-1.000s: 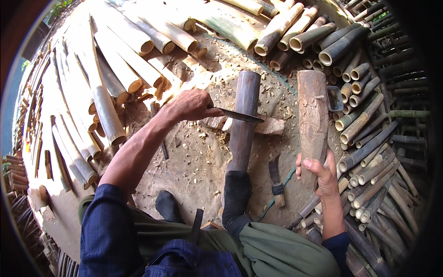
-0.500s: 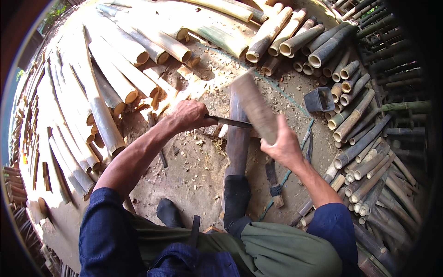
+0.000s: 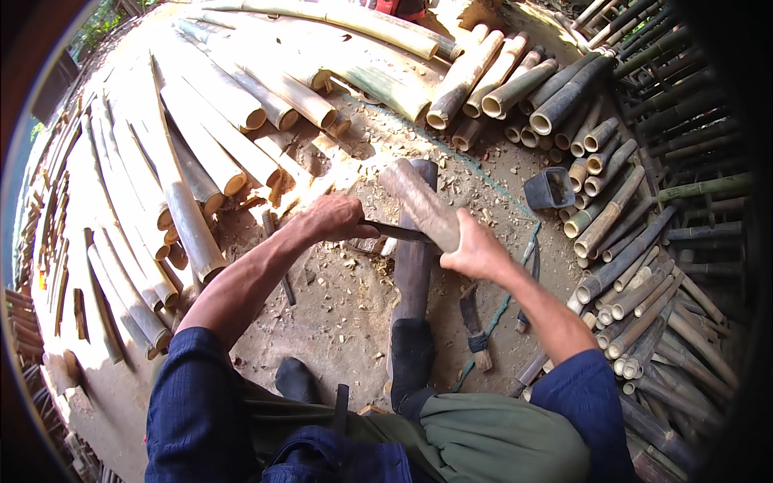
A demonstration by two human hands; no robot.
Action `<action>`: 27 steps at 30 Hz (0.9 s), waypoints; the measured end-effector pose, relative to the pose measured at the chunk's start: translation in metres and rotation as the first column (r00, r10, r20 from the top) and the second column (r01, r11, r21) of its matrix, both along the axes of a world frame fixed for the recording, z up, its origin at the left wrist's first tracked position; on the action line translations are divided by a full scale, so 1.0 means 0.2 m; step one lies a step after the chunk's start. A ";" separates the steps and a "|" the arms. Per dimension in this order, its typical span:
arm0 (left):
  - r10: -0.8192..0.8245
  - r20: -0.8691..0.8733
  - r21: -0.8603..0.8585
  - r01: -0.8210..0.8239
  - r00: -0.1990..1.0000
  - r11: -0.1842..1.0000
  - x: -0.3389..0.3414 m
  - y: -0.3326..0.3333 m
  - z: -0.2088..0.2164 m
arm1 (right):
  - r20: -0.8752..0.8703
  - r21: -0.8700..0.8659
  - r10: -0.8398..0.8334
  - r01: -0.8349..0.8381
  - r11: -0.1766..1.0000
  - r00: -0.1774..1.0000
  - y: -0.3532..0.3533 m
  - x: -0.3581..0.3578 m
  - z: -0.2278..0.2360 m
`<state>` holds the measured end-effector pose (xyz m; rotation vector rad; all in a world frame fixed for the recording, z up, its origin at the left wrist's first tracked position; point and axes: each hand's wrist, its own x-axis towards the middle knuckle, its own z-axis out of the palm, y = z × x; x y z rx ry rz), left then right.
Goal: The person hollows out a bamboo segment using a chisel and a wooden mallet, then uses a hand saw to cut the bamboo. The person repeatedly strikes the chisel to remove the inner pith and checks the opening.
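A short-handled knife with a dark, narrow blade (image 3: 398,231) is gripped by my left hand (image 3: 338,217), fingers wrapped round its handle. The blade lies crosswise over a dark bamboo pole (image 3: 414,278) on the ground. My right hand (image 3: 475,248) is closed round the near end of a thick wooden club (image 3: 422,204), which slants up to the left over the pole and the blade tip. Whether club and blade touch, I cannot tell. My foot in a dark sock (image 3: 412,350) rests on the pole's near end.
Cut bamboo poles (image 3: 205,161) fan out on the left, with shorter pieces (image 3: 616,209) stacked on the right. A dark plastic container (image 3: 550,189) stands by them. A sheathed blade-like tool (image 3: 475,326) lies right of my foot. Chips litter the dirt floor (image 3: 338,302).
The club has swung down and leftward toward the knife in my right hand. My left hand still grips the knife across the pole. The whole view has shifted slightly.
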<state>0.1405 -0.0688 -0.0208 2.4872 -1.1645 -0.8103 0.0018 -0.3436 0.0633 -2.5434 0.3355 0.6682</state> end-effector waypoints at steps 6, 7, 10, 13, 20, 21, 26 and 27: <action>0.047 -0.022 0.040 -0.046 0.999 0.998 0.01 0.09 0.00 | 0.298 0.341 -0.033 -0.074 0.937 0.954 -0.06 0.31 0.87; 0.039 -0.021 0.043 -0.038 0.999 0.998 0.00 0.10 -0.01 | 0.399 0.471 -0.152 -0.060 0.880 0.904 -0.07 0.31 0.92; 0.032 -0.007 0.032 -0.032 0.999 0.999 0.00 0.09 -0.02 | 0.738 0.536 -0.428 -0.068 0.842 0.523 0.00 0.28 0.60; 0.024 -0.118 0.007 -0.024 0.993 1.000 -0.02 0.07 -0.08 | 0.112 0.181 -0.113 0.092 0.979 0.987 0.17 -0.04 0.12; 0.108 -0.496 0.232 0.011 0.862 0.973 0.11 0.10 -0.08 | -0.023 0.639 -0.205 0.172 0.750 0.979 -0.07 0.06 0.45; 0.064 -0.416 0.272 0.057 0.907 0.961 0.12 0.07 -0.03 | 0.003 0.765 -0.290 0.185 0.618 0.957 -0.07 0.02 0.52; -0.080 0.378 0.092 0.048 0.923 0.995 -0.02 -0.04 0.12 | 0.013 0.916 -0.511 0.195 0.350 0.859 -0.19 -0.24 0.44; 0.001 0.470 -0.025 0.012 0.883 1.000 -0.13 -0.03 0.16 | -0.040 0.896 -0.531 0.266 0.356 0.847 -0.22 -0.29 0.42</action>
